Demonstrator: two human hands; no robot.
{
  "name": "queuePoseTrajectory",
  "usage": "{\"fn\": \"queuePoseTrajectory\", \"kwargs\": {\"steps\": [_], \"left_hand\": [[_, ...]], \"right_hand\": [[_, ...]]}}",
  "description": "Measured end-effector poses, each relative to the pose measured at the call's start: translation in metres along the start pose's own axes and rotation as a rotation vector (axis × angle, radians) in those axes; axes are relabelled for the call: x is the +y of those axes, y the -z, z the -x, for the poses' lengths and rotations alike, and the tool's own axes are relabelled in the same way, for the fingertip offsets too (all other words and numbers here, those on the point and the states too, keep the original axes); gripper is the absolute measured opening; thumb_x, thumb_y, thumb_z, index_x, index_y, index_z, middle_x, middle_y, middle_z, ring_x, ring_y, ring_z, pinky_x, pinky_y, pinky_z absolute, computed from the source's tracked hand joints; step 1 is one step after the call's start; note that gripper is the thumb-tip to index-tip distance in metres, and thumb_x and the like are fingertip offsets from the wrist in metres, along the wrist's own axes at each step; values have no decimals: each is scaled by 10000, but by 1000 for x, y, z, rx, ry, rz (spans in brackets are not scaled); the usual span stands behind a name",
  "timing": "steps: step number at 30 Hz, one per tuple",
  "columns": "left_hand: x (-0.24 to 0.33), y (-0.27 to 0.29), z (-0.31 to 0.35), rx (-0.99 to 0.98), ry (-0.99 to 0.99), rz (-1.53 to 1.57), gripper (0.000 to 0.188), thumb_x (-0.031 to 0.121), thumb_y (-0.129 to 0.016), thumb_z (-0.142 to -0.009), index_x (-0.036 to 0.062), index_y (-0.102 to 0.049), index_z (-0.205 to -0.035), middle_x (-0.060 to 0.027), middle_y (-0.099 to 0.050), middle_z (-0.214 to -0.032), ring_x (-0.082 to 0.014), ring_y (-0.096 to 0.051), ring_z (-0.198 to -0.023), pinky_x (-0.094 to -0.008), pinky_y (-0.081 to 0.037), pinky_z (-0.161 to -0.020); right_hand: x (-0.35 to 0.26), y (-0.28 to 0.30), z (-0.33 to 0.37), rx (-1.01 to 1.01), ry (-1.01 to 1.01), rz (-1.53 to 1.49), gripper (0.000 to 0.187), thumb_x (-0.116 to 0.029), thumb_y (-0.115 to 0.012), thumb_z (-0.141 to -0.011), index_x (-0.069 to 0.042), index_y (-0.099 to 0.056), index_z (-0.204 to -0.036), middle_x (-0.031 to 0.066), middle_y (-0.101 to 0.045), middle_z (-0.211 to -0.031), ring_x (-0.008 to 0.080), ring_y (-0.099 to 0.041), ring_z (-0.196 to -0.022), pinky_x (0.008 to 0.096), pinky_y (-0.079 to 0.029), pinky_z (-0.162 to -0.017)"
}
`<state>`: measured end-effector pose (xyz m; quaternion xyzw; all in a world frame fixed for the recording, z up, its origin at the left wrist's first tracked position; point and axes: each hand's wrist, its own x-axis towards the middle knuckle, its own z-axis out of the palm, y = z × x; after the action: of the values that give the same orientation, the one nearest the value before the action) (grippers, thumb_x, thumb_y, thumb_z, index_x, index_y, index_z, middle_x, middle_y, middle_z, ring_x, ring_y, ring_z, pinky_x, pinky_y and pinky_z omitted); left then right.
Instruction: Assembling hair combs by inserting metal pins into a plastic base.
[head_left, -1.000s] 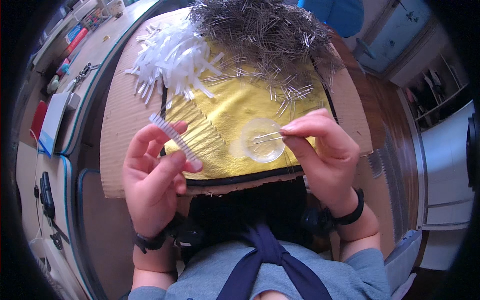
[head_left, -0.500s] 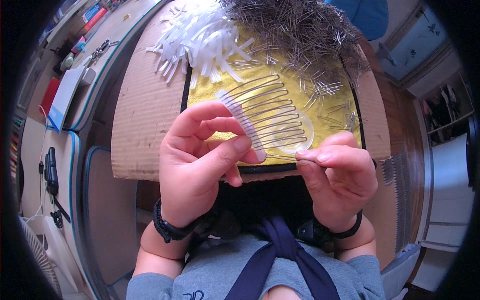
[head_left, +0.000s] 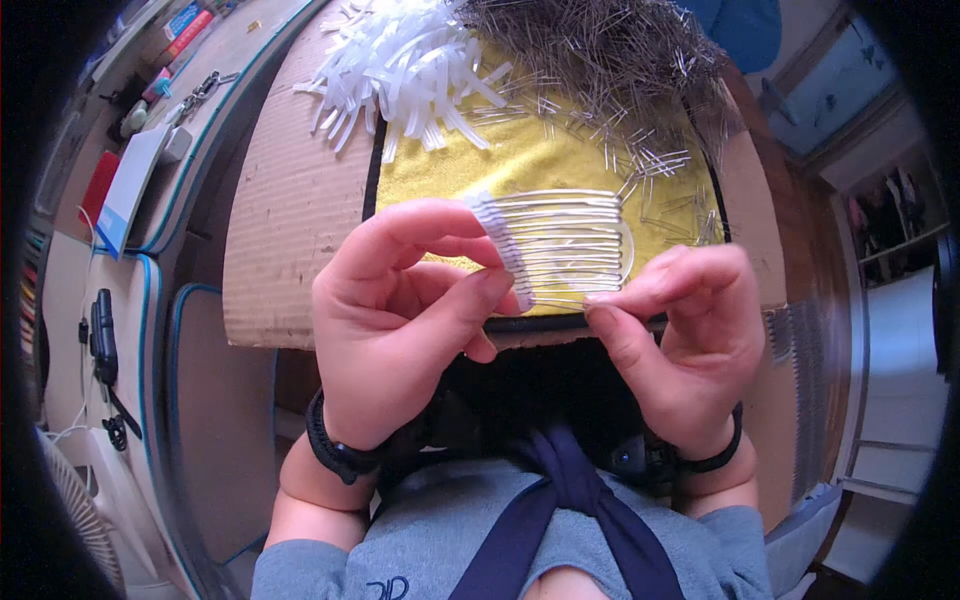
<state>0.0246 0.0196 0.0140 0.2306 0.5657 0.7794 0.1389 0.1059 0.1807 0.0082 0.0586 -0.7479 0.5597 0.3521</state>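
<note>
My left hand (head_left: pixel 385 310) is closed in a pinch on the lower part of a white plastic strip (head_left: pixel 497 245). Several U-shaped wire pins (head_left: pixel 570 222) stick out from this strip to the right, lying side by side with their bent ends outward. Thumb and forefinger of my right hand (head_left: pixel 690 340) are closed on the bent end of the lowest, nearest wire pin (head_left: pixel 560 300). The legs of that pin reach the strip's lower end, by my left thumb; how deep they sit in it I cannot tell. Both hands hover over the near edge of a yellow cloth (head_left: pixel 430 185).
A heap of white plastic strips (head_left: pixel 405 80) lies at the far left of the cardboard (head_left: pixel 285 220). A large tangle of wire pins (head_left: pixel 610 50) covers the far right, with loose pins (head_left: pixel 655 165) scattered nearer. A clear round piece (head_left: pixel 627 255) lies partly behind the held pins.
The row of pins has swung from a slant to nearly level and catches more light. My right hand has shifted slightly left and up, bringing the lowest pin closer to the strip.
</note>
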Motion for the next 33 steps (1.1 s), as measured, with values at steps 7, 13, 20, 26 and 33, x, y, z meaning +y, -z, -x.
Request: {"fn": "queuePoseTrajectory", "kwargs": {"steps": [7, 13, 20, 26, 33], "left_hand": [[6, -5, -2, 3, 100, 37, 337, -38, -595, -786, -2, -508, -1110, -109, -614, -922, -138, -633, -731, -177, -503, -513], [8, -14, 1, -96, 170, 186, 342, 12, -596, -804, 14, -500, -1132, -110, -624, -903, -157, -635, -720, -201, -495, -528], [16, -26, 10, -173, 301, 208, 362, 30, -605, -796, 19, -500, -1143, -105, -626, -899, -152, -627, -705, -189, -488, -559], [8, -32, 10, -268, 433, 447, 422, -38, -540, -798, 26, -462, -1208, -163, -602, -989, -172, -633, -738, -191, -520, -559], [5, -32, 14, -435, 519, 654, 422, -46, -529, -808, 24, -449, -1217, -164, -573, -1081, -175, -628, -820, -243, -541, -664]], "right_hand": [[-14, 17, -7, -259, -29, 394, 749, -199, -791, -648, 6, -354, -1221, 102, -504, -1105, 147, -518, -986, 285, -357, -895], [-4, 14, -12, -116, 369, 714, 1165, -665, -616, -593, 25, -109, -1384, 216, -199, -1414, 318, -287, -1255, 406, -226, -1019], [-12, 22, -8, -284, 336, 456, 1270, -766, -541, -515, -6, -42, -1401, 226, -162, -1428, 331, -258, -1267, 418, -193, -1035], [-14, 27, 4, -302, -35, -498, 1142, -175, -813, -607, -23, -8, -1403, 158, -232, -1418, 229, -358, -1206, 361, -300, -990], [-14, 29, 16, -327, -154, -558, 779, 50, -713, -654, 39, -317, -1325, 106, -387, -1299, 175, -439, -1133, 305, -398, -912]]}}
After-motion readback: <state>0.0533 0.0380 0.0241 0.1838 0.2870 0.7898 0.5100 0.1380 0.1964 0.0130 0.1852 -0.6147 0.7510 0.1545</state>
